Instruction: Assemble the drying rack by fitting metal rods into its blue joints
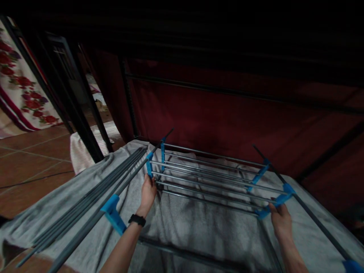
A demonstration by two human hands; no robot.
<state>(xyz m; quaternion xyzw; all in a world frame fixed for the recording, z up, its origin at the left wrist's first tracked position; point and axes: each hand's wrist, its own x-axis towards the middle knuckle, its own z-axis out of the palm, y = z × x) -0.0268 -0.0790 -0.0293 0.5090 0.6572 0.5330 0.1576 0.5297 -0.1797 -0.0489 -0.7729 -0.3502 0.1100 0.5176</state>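
A person is working with both hands over a grey blanket (pixel 222 233), where a rack (pixel 204 184) of thin grey tubes and blue plastic brackets is standing between them. The left hand (pixel 148 189) is closing on the lower end of the left front bracket (pixel 149 166), thumb on the side facing the tubes; a black wristband (pixel 137 220) is circling that wrist. The right hand (pixel 280 218) is pinching the right front bracket (pixel 280 198) from the near side, so the tubes are stretching across the gap from hand to hand. Two rear brackets (pixel 258 177) are holding the far ends, beyond the reach of either hand. Lower down the left upright (pixel 78 239), a loose-ended bracket (pixel 114 217) is jutting beside the left forearm. Left of it, a bundle of tubes (pixel 91 197) is lying on the blanket. Behind, a dark red curtain (pixel 199 113) is hanging.
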